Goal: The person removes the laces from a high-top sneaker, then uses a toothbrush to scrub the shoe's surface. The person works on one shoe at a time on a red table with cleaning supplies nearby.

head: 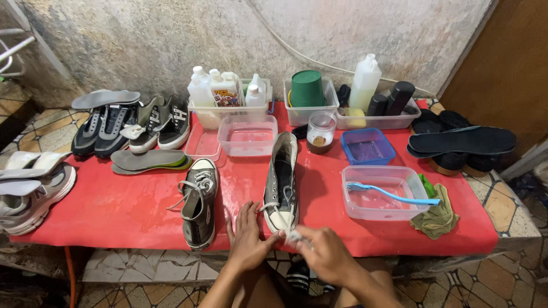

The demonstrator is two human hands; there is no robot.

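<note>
Two grey-green canvas sneakers lie on a wet red table cover. One sneaker lies to the left; the other sneaker points its white toe cap at me. My left hand rests with fingers spread at the table's front edge, between the two shoes. My right hand is closed around something small and whitish, blurred, just below that toe cap, where the loose white laces end.
A clear tub with water and a blue brush sits right, next to a green rag. Behind are a clear container, a blue one, a jar, bottles in bins. Other shoes and insoles lie left and right.
</note>
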